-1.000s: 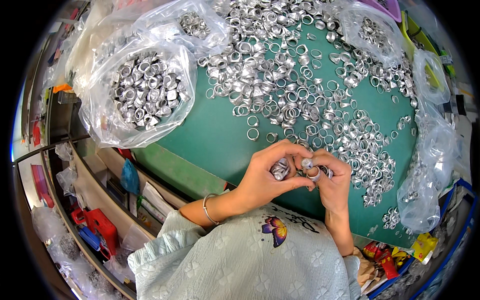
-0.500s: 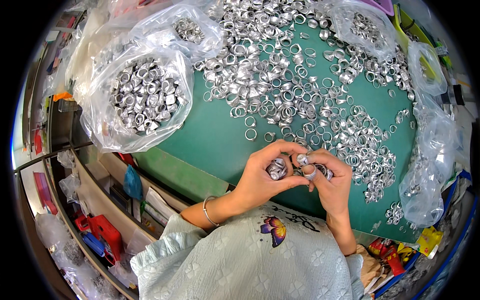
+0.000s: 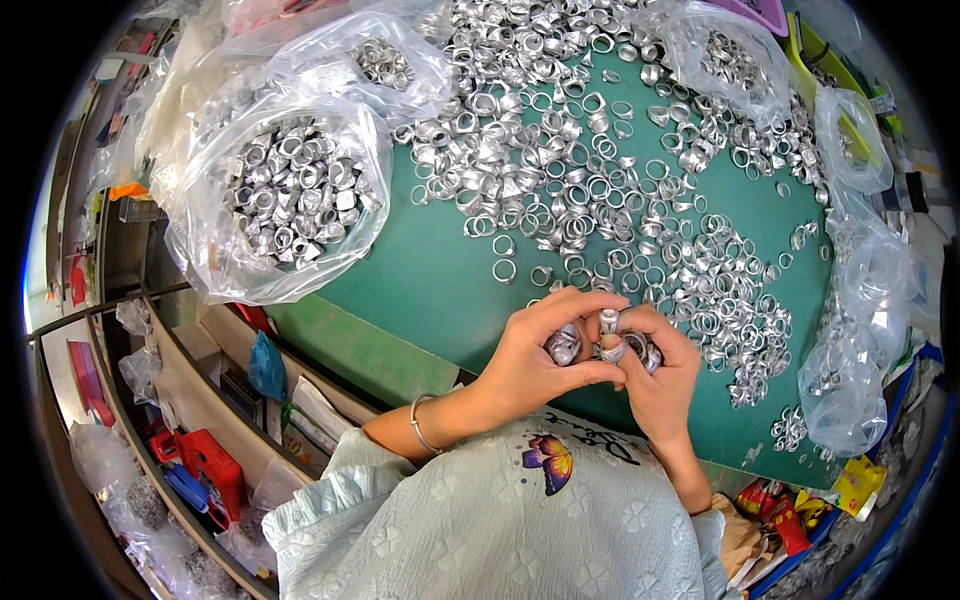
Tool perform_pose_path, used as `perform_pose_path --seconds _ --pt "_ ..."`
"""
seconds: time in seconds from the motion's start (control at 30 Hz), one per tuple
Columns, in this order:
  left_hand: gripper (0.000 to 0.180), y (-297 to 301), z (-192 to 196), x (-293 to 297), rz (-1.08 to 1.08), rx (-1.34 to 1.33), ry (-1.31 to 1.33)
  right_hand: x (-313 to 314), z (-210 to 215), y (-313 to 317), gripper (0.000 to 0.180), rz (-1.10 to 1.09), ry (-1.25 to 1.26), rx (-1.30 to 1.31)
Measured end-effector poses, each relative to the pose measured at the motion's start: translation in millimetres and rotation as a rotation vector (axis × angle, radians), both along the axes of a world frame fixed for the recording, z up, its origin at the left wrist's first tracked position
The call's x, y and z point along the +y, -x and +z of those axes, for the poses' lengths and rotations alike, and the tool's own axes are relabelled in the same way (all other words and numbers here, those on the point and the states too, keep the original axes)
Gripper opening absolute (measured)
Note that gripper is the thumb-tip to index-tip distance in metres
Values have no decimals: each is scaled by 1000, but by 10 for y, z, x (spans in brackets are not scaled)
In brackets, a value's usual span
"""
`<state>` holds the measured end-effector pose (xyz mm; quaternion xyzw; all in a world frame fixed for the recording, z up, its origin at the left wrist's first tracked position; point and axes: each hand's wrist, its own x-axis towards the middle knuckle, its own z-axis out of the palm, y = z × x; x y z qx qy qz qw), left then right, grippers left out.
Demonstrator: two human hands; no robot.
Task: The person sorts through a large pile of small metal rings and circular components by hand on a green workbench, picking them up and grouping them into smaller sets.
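Near the front edge of the table, my two hands meet at the fingertips. Cupped in my left hand (image 3: 525,355) is a clump of silver-coloured metal rings (image 3: 564,345). My right hand (image 3: 668,390) is curled around more rings (image 3: 648,352), partly hidden by its fingers. Where the fingertips come together, a single ring (image 3: 609,320) stands out between them. A wide pile of loose rings (image 3: 575,195) spreads over the green tabletop (image 3: 420,290) just beyond my hands.
A clear plastic bag (image 3: 350,265) full of chunkier rings stands open at the left. Behind it lies another bag of rings (image 3: 385,62). More plastic bags (image 3: 850,370) line the right edge, near a green bin (image 3: 815,60). Drawers holding a red tool (image 3: 212,470) sit lower left.
My hands have shifted slightly right, and the fingertips have drawn closer. The ring between them has turned more upright. The rings in my left palm have moved a little.
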<state>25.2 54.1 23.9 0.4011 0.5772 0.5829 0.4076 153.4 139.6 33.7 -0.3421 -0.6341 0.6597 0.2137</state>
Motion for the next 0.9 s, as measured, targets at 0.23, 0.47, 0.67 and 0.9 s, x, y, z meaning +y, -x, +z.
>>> perform_pose_path --seconds 0.23,0.47,0.67,0.9 --pt "41 41 -22 7 -61 2 24 45 48 -46 13 68 343 -63" --pt "39 47 134 -50 -169 152 103 57 -229 -143 16 77 541 111" --pt "37 86 -108 -81 -111 -397 23 91 -262 -79 25 -103 804 469" --pt "20 230 -269 -155 144 -1387 137 204 -402 -169 44 -101 735 437"
